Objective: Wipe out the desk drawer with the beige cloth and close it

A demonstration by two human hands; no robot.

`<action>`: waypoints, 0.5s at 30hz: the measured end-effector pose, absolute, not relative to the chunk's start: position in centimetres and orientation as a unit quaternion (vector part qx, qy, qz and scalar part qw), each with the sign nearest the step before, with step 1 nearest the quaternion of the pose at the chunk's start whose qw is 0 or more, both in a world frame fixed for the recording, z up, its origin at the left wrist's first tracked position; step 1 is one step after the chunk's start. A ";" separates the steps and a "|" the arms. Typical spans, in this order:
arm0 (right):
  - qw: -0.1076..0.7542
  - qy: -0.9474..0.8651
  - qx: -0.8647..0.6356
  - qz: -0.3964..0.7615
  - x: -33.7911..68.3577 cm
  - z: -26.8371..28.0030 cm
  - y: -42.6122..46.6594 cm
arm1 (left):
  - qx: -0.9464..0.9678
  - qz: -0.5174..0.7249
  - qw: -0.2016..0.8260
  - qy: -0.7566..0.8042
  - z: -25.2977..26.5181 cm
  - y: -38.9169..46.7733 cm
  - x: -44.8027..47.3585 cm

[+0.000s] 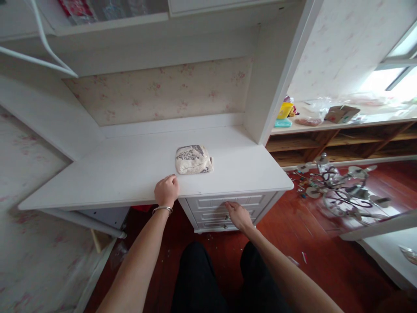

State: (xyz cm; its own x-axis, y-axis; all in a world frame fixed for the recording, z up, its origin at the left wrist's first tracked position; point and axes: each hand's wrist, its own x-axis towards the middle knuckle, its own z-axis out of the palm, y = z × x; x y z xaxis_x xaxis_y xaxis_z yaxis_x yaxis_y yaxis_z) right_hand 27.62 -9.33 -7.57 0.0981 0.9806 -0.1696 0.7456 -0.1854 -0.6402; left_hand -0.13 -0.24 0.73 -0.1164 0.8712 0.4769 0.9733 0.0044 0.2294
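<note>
White-painted wood makes up the desk (pixel 137 174), seen in the head view with both arms reaching forward from below. The left hand (pixel 167 190) is curled into a loose fist at the desk's front edge, palm down, a bracelet (pixel 163 210) around its wrist; whether anything is inside it is hidden. The right hand (pixel 239 215) comes in lower, its fingers bent against the front of the top drawer (pixel 205 203); I cannot tell whether they pinch a knob. The three stacked drawers look closed, their contents out of sight.

Above the desk, an overhead compartment (pixel 120 24) holds a red patterned package (pixel 76 8) and clear plastic items. On a low wooden shelf (pixel 293 143) at the right stand a yellow container (pixel 284 110) and a cardboard box (pixel 342 114).

A cream patterned pouch (pixel 192 160) lies flat on the desk, just beyond the left hand, and farther back than the right, above the drawers.
</note>
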 end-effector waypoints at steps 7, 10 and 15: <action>0.208 -0.598 -0.717 0.290 27.6 -7.3 -12.7 | -0.658 -0.256 0.106 -0.700 0.8 -0.2 -0.1; 0.269 -0.586 -0.689 0.331 27.8 -7.7 -17.8 | -0.658 -0.250 0.107 -0.702 0.7 -0.3 -0.1; 0.276 -0.538 -0.680 0.415 28.1 -8.1 -27.2 | -0.657 -0.249 0.100 -0.704 0.6 -0.3 -0.1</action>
State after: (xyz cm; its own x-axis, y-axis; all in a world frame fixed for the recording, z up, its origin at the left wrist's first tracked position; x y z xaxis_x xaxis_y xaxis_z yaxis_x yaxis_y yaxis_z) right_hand 28.09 -27.20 -8.08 0.0775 0.9604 -0.2677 0.5020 -0.2696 -0.8218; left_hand -0.10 -0.31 0.63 -0.1160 0.8761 0.4681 0.9753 0.0114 0.2204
